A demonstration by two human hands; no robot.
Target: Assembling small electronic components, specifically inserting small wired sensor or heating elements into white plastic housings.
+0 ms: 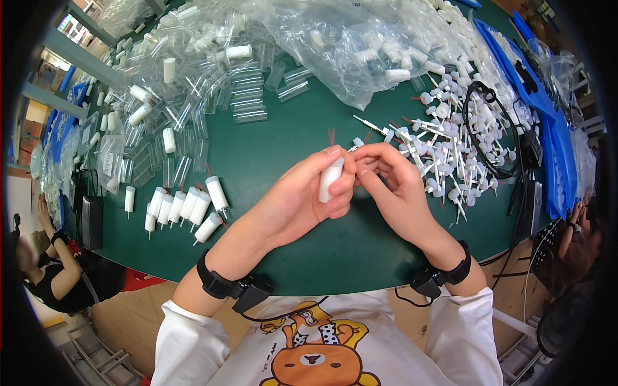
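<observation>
My left hand (pixel 308 190) is wrapped round a white cylinder (pixel 331 180), held upright over the green table, with thin red wires rising from its top. Close beside it, my right hand (pixel 394 186) has its fingers curled, thumb and fingertips drawn together next to the cylinder's upper end. Whatever lies between those fingertips is too small to make out. Left of my left forearm, several white cylinders (pixel 199 207) with thin pins and red wires lie in a loose row. To the right spreads a heap of small white stemmed parts (pixel 444 145), some with red wires.
Clear plastic tubes (pixel 250 96) and white cylinders cover the far left. A clear plastic bag (pixel 347 58) lies at the back. A black cable (pixel 468 122) loops over the right heap, near a blue tray (pixel 553 141). Other people sit at the left and right edges.
</observation>
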